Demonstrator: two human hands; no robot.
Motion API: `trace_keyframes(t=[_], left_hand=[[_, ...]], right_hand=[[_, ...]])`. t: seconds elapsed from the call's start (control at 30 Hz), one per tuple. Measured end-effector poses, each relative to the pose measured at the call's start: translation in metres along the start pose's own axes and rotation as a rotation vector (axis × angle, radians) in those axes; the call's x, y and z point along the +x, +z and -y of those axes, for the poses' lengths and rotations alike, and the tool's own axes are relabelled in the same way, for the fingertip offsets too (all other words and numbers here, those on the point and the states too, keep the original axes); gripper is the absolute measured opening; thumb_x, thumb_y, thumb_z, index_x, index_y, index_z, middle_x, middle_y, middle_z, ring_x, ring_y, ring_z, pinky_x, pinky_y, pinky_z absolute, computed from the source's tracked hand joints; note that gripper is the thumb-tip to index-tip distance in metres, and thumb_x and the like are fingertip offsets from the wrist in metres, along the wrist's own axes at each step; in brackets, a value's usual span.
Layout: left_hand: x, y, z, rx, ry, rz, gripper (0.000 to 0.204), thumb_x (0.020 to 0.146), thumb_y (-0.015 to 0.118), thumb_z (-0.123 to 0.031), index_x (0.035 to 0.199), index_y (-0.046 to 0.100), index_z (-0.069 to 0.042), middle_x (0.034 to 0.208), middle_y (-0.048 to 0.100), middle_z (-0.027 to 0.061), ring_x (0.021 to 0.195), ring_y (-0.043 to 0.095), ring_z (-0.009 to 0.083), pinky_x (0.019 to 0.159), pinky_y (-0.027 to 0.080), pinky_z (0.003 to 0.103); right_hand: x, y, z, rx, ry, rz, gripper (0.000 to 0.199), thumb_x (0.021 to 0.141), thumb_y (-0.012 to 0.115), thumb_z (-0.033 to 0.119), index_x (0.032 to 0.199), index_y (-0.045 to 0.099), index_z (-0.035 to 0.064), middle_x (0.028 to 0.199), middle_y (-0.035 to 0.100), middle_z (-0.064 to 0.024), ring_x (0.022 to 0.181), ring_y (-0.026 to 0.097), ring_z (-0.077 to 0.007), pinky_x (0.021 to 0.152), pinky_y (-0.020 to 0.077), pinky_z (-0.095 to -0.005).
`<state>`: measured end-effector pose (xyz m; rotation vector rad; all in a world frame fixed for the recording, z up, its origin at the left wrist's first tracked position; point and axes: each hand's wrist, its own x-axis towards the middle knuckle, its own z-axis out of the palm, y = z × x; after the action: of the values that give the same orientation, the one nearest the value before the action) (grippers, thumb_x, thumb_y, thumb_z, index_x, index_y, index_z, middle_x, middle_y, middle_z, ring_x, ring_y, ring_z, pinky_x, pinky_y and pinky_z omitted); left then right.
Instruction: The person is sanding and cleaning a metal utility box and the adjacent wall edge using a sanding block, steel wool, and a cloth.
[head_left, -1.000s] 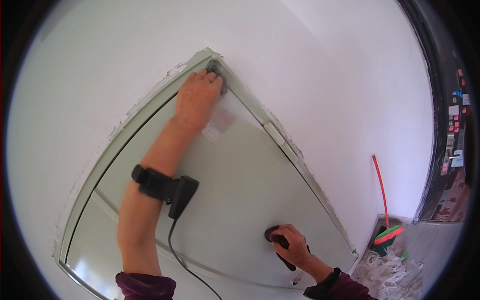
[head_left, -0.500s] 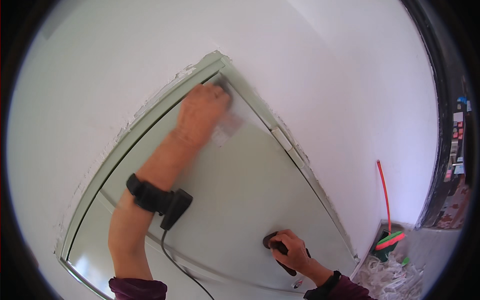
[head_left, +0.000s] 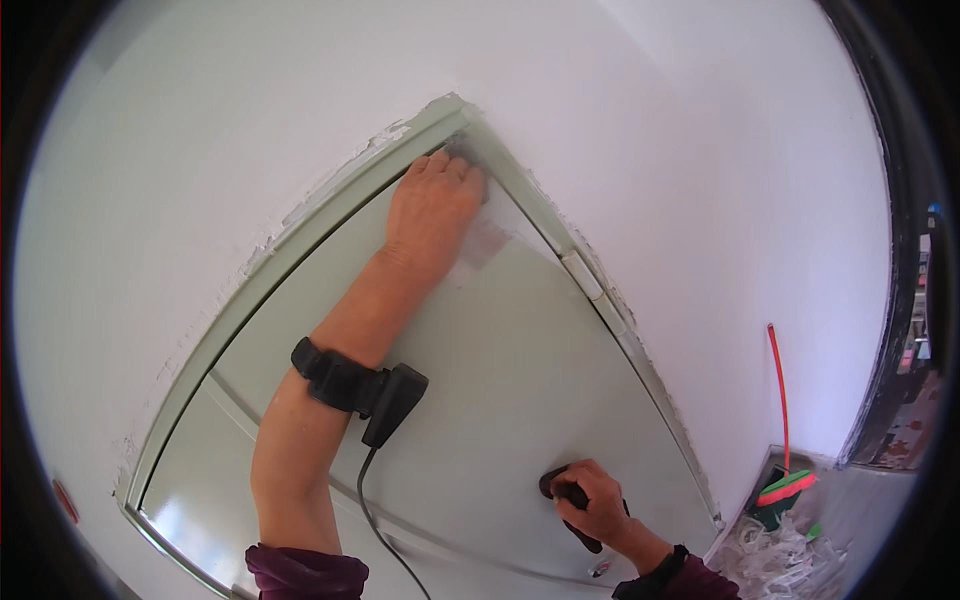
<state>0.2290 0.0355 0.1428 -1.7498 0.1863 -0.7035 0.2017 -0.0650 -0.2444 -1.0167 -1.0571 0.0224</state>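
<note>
- Door [head_left: 520, 400]: a pale green panel set in a matching frame [head_left: 300, 240], filling the middle of the view, its top corner at about 12 o'clock and its lower edge running toward 6 o'clock.
- Left hand [head_left: 432, 205]: laid flat with fingers together against the upper corner of the door, at about 12 o'clock, the fingertips reaching the frame. A pale, faintly shiny patch [head_left: 485, 245] on the panel lies just beside this hand, at its 4 o'clock. Whether anything is held under the palm cannot be told.
- Left forearm: carries a black strap with a small black device [head_left: 365, 388], from which a dark cable [head_left: 375, 520] hangs toward 6 o'clock.
- Right hand [head_left: 595, 500]: closed around the dark door handle [head_left: 565, 495], low on the panel at about 5 o'clock from the centre.
- The two hands are well apart, one at the door's top corner and one low at the handle.
- White wall [head_left: 700, 150]: surrounds the frame; rough plaster edges follow the frame's outer line.
- At 4 o'clock, near the floor: a thin red rod [head_left: 780, 390] leaning on the wall, above a green and orange object [head_left: 785, 490] and a heap of white shreds [head_left: 770, 555].
</note>
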Motion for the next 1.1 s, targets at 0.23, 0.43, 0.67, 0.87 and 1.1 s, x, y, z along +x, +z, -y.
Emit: trace_keyframes(t=[0.23, 0.43, 0.67, 0.87, 1.1], left_hand=[[0.005, -0.026, -0.006, -0.084, -0.019, -0.065, 0.027, 0.071, 0.058, 0.002, 0.095, 0.065, -0.006, 0.101, 0.065, 0.0077, 0.102, 0.059, 0.0284, 0.085, 0.049, 0.036], [0.026, 0.005, -0.014, -0.116, -0.051, -0.042, 0.029, 0.07, 0.058, 0.004, 0.096, 0.065, -0.006, 0.106, 0.065, 0.0077, 0.102, 0.059, 0.0285, 0.083, 0.05, 0.036], [0.0, 0.024, -0.024, -0.203, 0.066, -0.066, 0.022, 0.072, 0.057, 0.003, 0.092, 0.063, -0.006, 0.11, 0.063, 0.0086, 0.102, 0.059, 0.0277, 0.086, 0.049, 0.035], [0.017, 0.009, -0.023, -0.197, 0.205, 0.156, 0.017, 0.075, 0.056, 0.001, 0.088, 0.063, -0.006, 0.106, 0.065, 0.0075, 0.104, 0.058, 0.0244, 0.089, 0.047, 0.034], [0.018, 0.018, -0.054, -0.196, 0.323, 0.06, 0.019, 0.067, 0.058, 0.001, 0.083, 0.064, -0.007, 0.079, 0.061, 0.0036, 0.084, 0.057, 0.022, 0.077, 0.05, 0.034]], right_hand=[[0.001, -0.004, 0.004, -0.021, -0.032, -0.041, 0.021, 0.066, 0.068, 0.005, 0.087, 0.063, 0.0036, 0.089, 0.062, -0.0123, 0.078, 0.064, -0.0278, 0.069, 0.0517, -0.0341], [-0.008, -0.009, 0.003, -0.074, 0.018, -0.017, 0.024, 0.067, 0.068, 0.006, 0.09, 0.063, 0.0056, 0.092, 0.062, -0.0111, 0.08, 0.063, -0.0283, 0.07, 0.052, -0.0342], [-0.015, -0.001, 0.001, -0.044, 0.032, -0.02, 0.028, 0.066, 0.069, 0.008, 0.094, 0.063, 0.01, 0.095, 0.063, -0.0085, 0.085, 0.062, -0.0275, 0.071, 0.0524, -0.0346], [-0.014, 0.001, 0.005, -0.051, 0.045, -0.01, 0.029, 0.066, 0.069, 0.008, 0.094, 0.063, 0.01, 0.095, 0.063, -0.0087, 0.086, 0.062, -0.0277, 0.072, 0.0524, -0.0345], [-0.015, 0.006, 0.003, 0.002, 0.039, -0.05, 0.027, 0.065, 0.069, 0.009, 0.091, 0.062, 0.0087, 0.093, 0.062, -0.0088, 0.081, 0.062, -0.0281, 0.069, 0.0524, -0.0347]])
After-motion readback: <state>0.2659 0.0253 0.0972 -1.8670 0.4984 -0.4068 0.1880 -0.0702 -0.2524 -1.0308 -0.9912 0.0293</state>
